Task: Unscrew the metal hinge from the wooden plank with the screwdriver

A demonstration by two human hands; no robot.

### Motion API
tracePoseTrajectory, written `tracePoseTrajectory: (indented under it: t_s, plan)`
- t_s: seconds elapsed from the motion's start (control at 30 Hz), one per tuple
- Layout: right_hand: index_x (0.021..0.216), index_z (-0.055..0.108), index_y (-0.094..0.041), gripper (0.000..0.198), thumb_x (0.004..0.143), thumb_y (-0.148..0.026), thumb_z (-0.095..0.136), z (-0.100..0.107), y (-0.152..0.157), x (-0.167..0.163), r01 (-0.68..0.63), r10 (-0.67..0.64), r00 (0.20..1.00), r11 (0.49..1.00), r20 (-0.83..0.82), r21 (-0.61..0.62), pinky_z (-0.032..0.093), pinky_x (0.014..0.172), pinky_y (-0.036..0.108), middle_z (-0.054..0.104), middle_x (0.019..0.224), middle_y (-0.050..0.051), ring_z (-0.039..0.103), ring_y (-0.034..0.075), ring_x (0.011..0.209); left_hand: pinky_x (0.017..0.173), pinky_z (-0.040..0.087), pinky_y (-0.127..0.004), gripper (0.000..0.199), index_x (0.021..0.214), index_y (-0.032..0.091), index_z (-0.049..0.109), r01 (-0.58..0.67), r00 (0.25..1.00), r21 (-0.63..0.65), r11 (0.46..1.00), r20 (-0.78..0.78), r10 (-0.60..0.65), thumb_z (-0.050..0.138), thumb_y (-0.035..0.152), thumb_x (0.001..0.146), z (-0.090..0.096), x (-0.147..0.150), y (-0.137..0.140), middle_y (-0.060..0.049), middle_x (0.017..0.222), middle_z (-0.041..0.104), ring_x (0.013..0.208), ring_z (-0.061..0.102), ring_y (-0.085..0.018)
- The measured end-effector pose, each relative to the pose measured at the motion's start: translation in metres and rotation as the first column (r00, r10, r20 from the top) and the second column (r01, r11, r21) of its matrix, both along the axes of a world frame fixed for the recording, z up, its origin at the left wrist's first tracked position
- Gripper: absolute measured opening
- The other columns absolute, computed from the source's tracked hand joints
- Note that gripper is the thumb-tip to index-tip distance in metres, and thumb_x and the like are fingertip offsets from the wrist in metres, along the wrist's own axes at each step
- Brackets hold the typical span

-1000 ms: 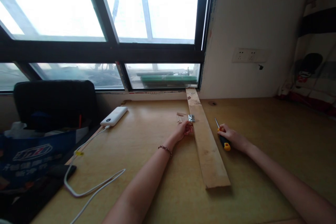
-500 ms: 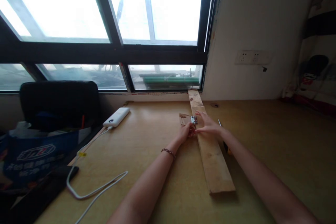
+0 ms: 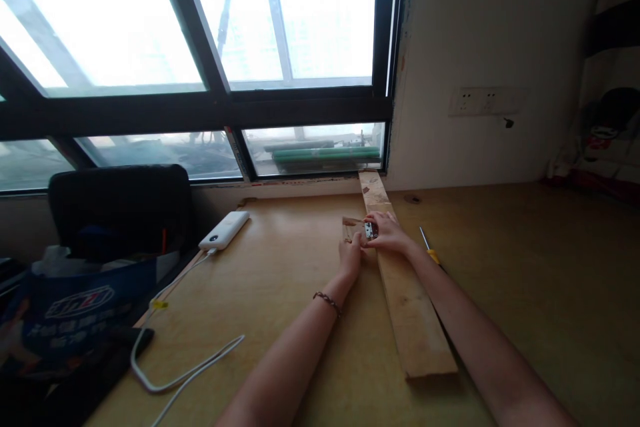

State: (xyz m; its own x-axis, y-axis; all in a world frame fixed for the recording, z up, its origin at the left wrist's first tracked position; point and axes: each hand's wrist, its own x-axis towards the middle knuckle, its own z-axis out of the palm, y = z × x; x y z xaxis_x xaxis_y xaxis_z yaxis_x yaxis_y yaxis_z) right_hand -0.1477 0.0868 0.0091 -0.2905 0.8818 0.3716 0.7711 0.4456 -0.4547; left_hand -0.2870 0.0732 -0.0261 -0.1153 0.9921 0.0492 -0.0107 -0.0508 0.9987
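Note:
A small wooden block is held by my left hand, its thumb on the near side. At the block's right end sits a shiny metal hinge with holes in it. My right hand pinches the hinge between thumb and fingers, above a long wooden board. That board runs from the window sill toward me, partly covered by the right hand. Whether the hinge is fastened to the block I cannot tell. Right of the board lies a screwdriver with a yellow handle, partly behind my right forearm.
A white power bank with a white cable lies along the left edge of the table. Beyond that edge stand a black chair and a blue bag. The window and wall bound the far side.
My right hand has closed in from spread fingers to a grip around the hinge. The left hand has shifted slightly left along the block. More of the screwdriver shows, and the view has tilted a little.

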Motion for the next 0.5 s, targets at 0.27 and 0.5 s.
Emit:
tracePoseTrajectory:
  t_s: [0.27,0.5]
  plan:
    - [0.102,0.052,-0.021,0.051,0.055,-0.035,0.068,0.001,-0.002,-0.001,0.019,-0.019,1.0,1.0,-0.001,0.017,0.018,0.099,0.048,0.056,0.107,0.007,0.05,0.025,0.103,0.103,0.013,-0.048,0.029,0.097,0.026,0.063,-0.076,0.682,0.641,0.764,-0.525,0.509,0.063,0.028,0.067,0.022,-0.004,-0.028,-0.007,0.124,0.046,0.125,0.027,-0.029]
    - [0.1,0.052,-0.021,0.049,0.056,-0.035,0.067,-0.002,-0.001,-0.002,0.022,-0.022,1.0,0.999,-0.01,0.036,0.018,0.099,0.047,0.057,0.106,0.007,0.049,0.025,0.103,0.102,0.002,-0.055,0.009,0.075,0.031,0.07,-0.003,0.574,0.617,0.787,-0.643,0.507,0.061,0.03,0.071,0.028,-0.001,-0.036,-0.001,0.115,0.056,0.124,0.028,-0.03]
